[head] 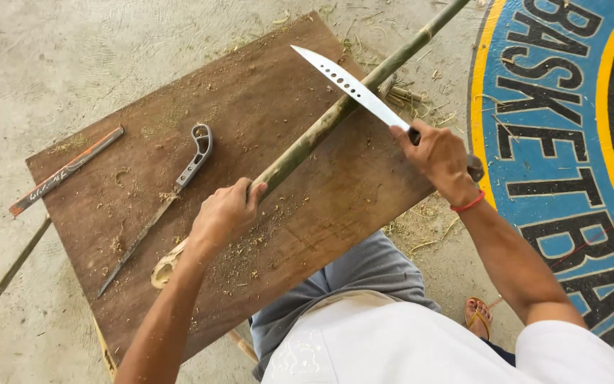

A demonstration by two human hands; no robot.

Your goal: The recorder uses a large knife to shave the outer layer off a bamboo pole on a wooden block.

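Note:
A long green bamboo pole (321, 128) lies slantwise over a brown wooden board (250, 107), running from the board's near left toward the upper right. My left hand (225, 213) grips the pole near its lower part. My right hand (438, 156) holds a long knife (349, 84) by its handle. The steel blade has a row of holes and crosses over the pole, its tip pointing up and left.
A small saw (158, 206) with a grey looped handle lies on the board's left half among shavings. A flat orange-edged strip (65, 171) rests at the board's left corner. Painted blue and yellow floor (570, 142) is at right. My sandalled foot (479, 316) shows below.

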